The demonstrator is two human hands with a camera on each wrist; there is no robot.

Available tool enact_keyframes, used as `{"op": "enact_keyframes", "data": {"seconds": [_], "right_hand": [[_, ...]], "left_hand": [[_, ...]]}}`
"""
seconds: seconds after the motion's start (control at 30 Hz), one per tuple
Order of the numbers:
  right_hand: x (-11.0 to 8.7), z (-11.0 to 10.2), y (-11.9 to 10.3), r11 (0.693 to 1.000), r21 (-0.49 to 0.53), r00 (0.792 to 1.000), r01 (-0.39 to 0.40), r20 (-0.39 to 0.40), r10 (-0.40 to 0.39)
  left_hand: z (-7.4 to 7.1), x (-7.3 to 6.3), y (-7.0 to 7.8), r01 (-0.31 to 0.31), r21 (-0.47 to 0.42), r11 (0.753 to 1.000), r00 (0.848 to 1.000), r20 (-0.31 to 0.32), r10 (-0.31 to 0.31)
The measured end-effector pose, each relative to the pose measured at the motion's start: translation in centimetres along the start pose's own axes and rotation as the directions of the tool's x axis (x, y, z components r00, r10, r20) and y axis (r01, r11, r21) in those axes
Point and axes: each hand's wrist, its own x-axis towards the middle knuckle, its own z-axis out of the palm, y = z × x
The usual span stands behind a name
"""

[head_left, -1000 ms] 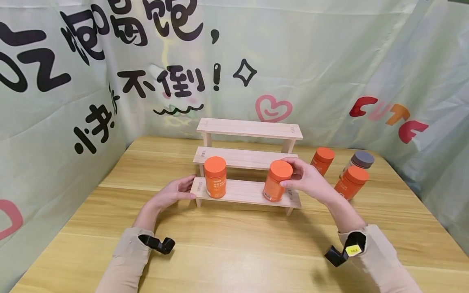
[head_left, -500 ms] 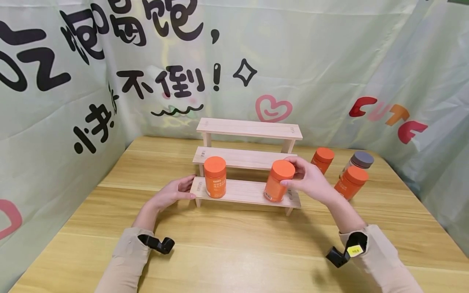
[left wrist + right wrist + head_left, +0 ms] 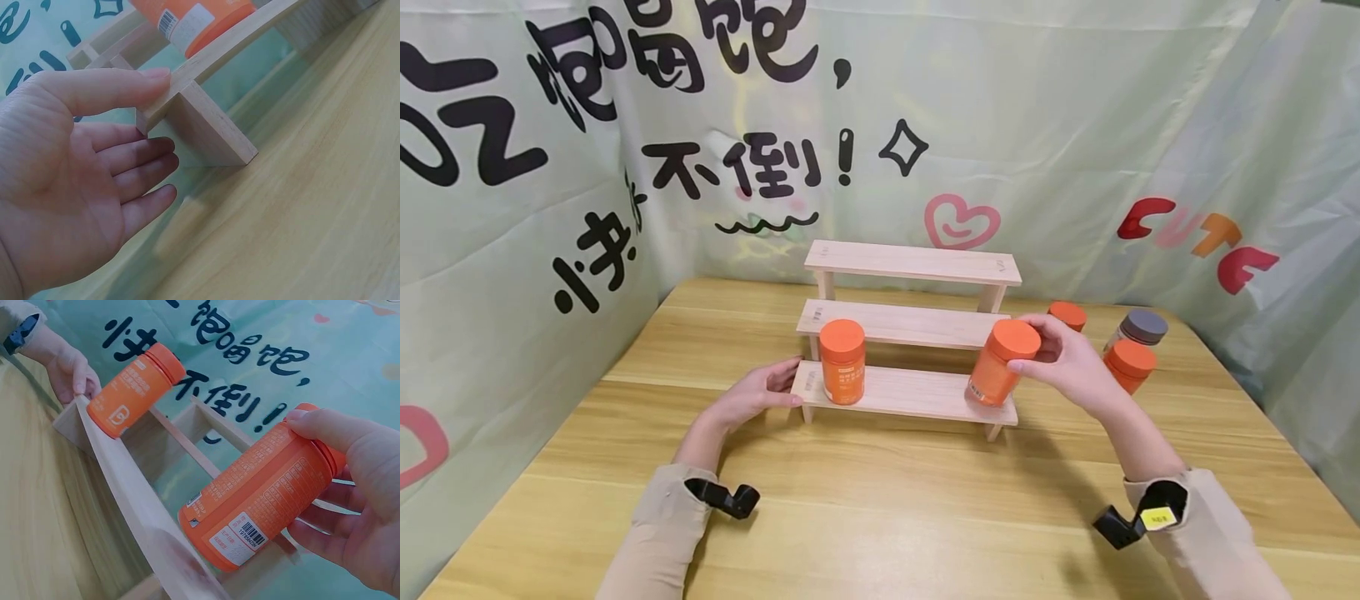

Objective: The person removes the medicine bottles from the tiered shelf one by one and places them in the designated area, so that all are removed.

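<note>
Head view: an orange jar (image 3: 1067,315) is half hidden behind the right hand (image 3: 1071,367), which holds a tilted orange bottle (image 3: 992,377) over the wooden rack (image 3: 913,392)'s lowest tier. Left wrist view: a second bottle (image 3: 197,24)'s top is cut off; the left hand (image 3: 69,175) pinches the rack's end, lower fingers loose. Right wrist view: thumb and partly hidden fingers curl round the held bottle's neck; base contact is unclear.
</note>
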Motion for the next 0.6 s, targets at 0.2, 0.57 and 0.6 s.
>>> {"op": "enact_keyframes", "data": {"seconds": [0.2,0.57,0.6], "right_hand": [[-1.0,-0.9,0.4,0.999,-0.034,0.997,0.013,-0.07,-0.015],[-3.4,-1.5,1.4,0.999,-0.046,0.984,0.008,-0.175,-0.016],[-3.6,-1.5,1.5,0.999,-0.049,0.982,0.0,-0.187,-0.01]], "left_hand": [[-0.7,0.3,-0.3,-0.011,-0.009,1.0,1.0,0.019,0.011],[-1.7,0.6,-1.0,-0.03,-0.002,1.0,0.999,0.043,0.03],[-1.8,0.6,-1.0,-0.032,-0.002,0.999,0.998,0.046,0.032]]}}
